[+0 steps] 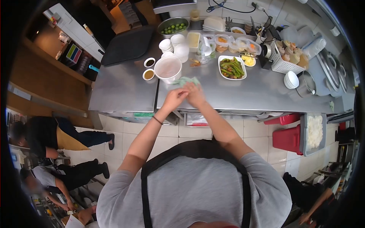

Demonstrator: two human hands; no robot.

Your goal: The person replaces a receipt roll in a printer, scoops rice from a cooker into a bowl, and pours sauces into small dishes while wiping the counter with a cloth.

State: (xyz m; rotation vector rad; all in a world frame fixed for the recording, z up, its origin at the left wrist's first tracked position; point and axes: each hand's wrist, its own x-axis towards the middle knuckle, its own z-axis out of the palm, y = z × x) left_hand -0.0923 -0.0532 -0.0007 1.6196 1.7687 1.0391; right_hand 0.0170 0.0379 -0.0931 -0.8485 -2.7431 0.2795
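My left hand (175,97) is above the front of the steel counter, its fingers curled together near my right hand. Whatever may be in those fingers is hidden. My right hand (195,95) is blurred by motion, close against the left one, so its grip cannot be made out. A pale green cloth (185,80) shows just beyond the fingers, beside a white tub (168,69). Two small sauce cups, one of dark sauce (149,62) and one of brown sauce (148,74), stand left of the tub. To the right is a white dish of green peppers (232,68).
Behind the tub are stacked white bowls (181,52) and a metal bowl of limes (173,26). Food containers (221,40) and a white basket (283,60) line the back. Below right stands a red bin (285,140). Other people work behind at left and right.
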